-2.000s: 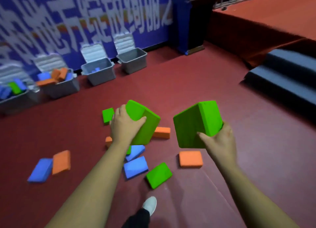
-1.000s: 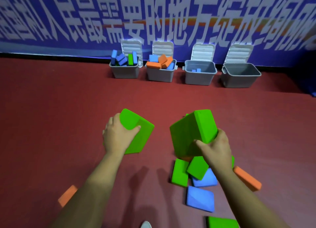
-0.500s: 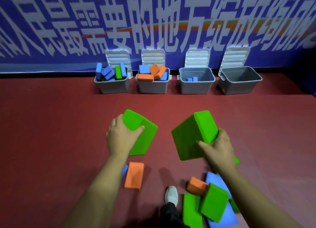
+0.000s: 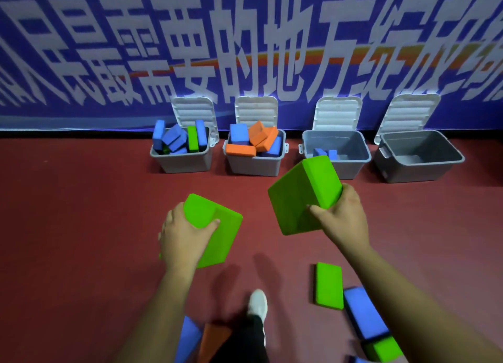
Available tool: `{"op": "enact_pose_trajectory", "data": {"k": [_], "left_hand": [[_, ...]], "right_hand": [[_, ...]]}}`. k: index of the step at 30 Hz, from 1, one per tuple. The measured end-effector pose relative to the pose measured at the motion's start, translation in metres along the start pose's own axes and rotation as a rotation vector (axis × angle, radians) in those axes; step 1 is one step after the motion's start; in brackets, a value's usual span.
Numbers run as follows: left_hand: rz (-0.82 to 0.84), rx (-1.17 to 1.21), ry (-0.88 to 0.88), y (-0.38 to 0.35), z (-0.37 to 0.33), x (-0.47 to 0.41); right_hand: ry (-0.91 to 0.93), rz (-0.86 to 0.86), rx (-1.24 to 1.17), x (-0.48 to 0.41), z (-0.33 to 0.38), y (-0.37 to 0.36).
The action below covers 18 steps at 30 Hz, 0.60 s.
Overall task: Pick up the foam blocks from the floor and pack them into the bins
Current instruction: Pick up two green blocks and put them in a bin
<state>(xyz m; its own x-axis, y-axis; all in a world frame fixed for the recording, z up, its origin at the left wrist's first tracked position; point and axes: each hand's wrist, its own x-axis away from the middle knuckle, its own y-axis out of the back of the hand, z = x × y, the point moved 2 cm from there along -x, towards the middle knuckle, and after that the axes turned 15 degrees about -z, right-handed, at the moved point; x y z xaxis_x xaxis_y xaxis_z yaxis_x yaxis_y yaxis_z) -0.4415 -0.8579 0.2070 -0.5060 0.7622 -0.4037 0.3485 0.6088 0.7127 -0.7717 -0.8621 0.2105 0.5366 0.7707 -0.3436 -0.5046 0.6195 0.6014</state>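
My left hand (image 4: 183, 239) grips a green foam block (image 4: 220, 233) held above the red floor. My right hand (image 4: 341, 218) grips a second, larger-looking green foam block (image 4: 302, 196), tilted, just in front of the bins. Four grey bins stand in a row by the wall with lids raised: the far-left bin (image 4: 181, 161) is full of blue and green blocks, the second bin (image 4: 254, 165) holds orange and blue blocks, the third bin (image 4: 351, 164) holds two small blue pieces, the right bin (image 4: 419, 169) looks empty.
Loose blocks lie on the floor near my feet: a green one (image 4: 328, 286), a blue one (image 4: 364, 312), another green (image 4: 382, 349), plus a blue (image 4: 187, 338) and an orange (image 4: 213, 338) at the bottom. My white shoe (image 4: 258, 302) steps forward. A blue banner wall (image 4: 245, 49) closes the far side.
I have walked closer to the bins; they appear larger and nearer. Both hands keep hold of their green blocks. The floor blocks have slid toward the bottom of the view.
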Motion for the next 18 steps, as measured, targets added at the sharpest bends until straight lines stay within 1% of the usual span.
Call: {"op": "enact_pose_trajectory", "data": {"k": [5, 9, 12, 18], "left_hand": [[0.064, 0.044, -0.039, -0.119, -0.053, -0.095], [0.125, 0.092, -0.134, -0.223, -0.124, -0.181], [0.156, 0.1, -0.314, -0.29, -0.191, -0.229], [0.277, 0.219, -0.454, -0.411, -0.325, -0.277]], "right_hand": [[-0.044, -0.032, 0.057, -0.095, -0.025, -0.067], [-0.124, -0.077, 0.108, -0.175, -0.045, -0.106], [-0.195, -0.136, 0.151, -0.23, -0.059, -0.119], [-0.366, -0.257, 0.214, -0.33, -0.1, -0.121]]}}
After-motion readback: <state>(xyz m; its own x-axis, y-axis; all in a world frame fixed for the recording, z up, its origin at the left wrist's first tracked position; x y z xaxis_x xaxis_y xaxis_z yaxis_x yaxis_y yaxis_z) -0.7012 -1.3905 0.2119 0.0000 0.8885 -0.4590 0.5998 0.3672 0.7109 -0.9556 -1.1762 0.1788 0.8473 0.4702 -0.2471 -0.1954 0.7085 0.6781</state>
